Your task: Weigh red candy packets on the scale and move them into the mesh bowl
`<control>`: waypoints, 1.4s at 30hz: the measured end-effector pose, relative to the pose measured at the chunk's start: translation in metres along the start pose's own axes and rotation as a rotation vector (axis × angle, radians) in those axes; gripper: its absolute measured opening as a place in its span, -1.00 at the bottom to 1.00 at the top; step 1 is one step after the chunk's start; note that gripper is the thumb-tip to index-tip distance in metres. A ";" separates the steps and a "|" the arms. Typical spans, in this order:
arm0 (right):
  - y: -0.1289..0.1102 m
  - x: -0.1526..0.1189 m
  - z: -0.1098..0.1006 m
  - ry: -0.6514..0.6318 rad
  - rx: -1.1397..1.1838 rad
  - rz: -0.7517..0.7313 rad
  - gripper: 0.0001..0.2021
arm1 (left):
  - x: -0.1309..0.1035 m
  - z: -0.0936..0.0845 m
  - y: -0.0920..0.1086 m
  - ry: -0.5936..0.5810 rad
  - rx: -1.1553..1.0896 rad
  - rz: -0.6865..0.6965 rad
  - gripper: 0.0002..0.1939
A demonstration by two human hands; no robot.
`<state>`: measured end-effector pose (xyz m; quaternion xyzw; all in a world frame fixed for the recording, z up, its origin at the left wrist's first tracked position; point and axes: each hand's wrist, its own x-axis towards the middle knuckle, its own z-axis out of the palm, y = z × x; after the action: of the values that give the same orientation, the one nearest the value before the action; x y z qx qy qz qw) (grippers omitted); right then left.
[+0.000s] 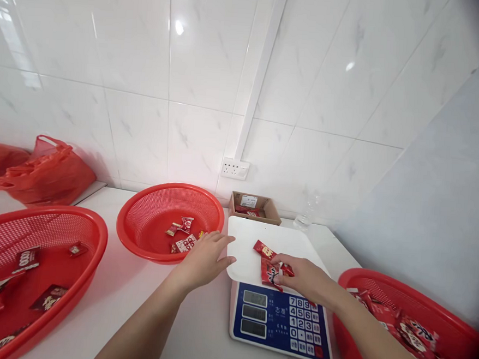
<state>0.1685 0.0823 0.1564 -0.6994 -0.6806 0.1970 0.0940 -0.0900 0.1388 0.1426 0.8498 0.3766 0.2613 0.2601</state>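
Note:
A white weighing tray (242,251) sits on a digital scale with a blue keypad panel (268,326). My right hand (304,277) is over the tray, thumb and fingers closed on a red snack packet (268,271). Beside it on the tray lies a narrow red packet (264,249), and part of another is under my fingers. My left hand (207,259) hovers by the tray's left edge, fingers apart and holding nothing. Just behind it, a round red basket (138,221) has several small packets at the bottom, partly covered by that hand.
Red baskets with packets stand at the left (89,267) and the right (347,313). A cardboard box (268,211), a clear plastic bottle (306,211) and a wall socket (235,169) are at the back. Red plastic bags (55,175) rest at the far left.

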 end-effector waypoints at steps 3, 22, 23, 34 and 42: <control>0.008 0.008 0.002 0.060 -0.142 0.056 -0.62 | 0.000 0.000 0.000 0.004 -0.014 -0.006 -0.54; -0.077 -0.010 0.060 0.561 0.251 -0.349 -0.61 | -0.001 0.058 0.046 -0.473 -1.832 -0.439 -0.39; -0.077 -0.008 0.065 0.548 0.187 -0.379 -0.59 | 0.001 0.058 0.043 -0.448 -1.899 -0.506 -0.42; -0.074 -0.007 0.073 0.484 -0.063 -0.385 -0.49 | 0.003 0.071 0.038 -0.384 -2.007 -0.657 -0.58; -0.049 -0.004 0.062 0.565 -0.006 -0.392 -0.53 | 0.008 0.054 0.030 -0.180 -2.099 -0.728 -0.69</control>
<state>0.0990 0.0721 0.1201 -0.5825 -0.7497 -0.0281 0.3128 -0.0357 0.1146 0.1248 0.0630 0.1752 0.2959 0.9369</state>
